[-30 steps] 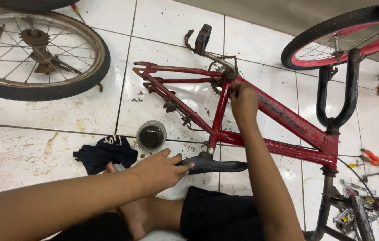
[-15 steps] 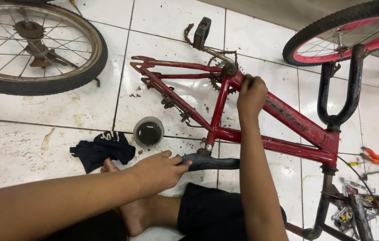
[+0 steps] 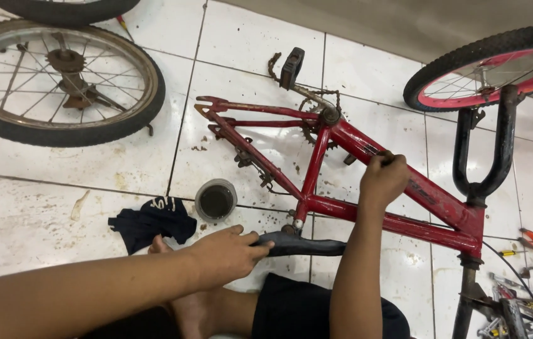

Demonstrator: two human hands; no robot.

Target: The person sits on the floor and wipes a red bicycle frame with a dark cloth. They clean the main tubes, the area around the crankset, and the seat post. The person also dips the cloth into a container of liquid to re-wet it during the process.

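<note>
Left hand [image 3: 225, 254] is stretched out flat-ish, fingers closed over the rear of the black saddle [image 3: 301, 243], which sits low on the floor next to the red bike frame [image 3: 404, 201]. Right hand [image 3: 382, 179] is fisted around the frame's sloping tube. Compared to half a second ago it's slid further down that tube, away from the crank [image 3: 326, 116].

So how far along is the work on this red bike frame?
Done: the red frame lies stripped on the tiles, and a spoked wheel lies off it, apart at top left. In hand: the left hand holds the black saddle, while the right hand grips the down tube. Left: the rusty crank and pedal and the black fork are still on the frame.
</note>
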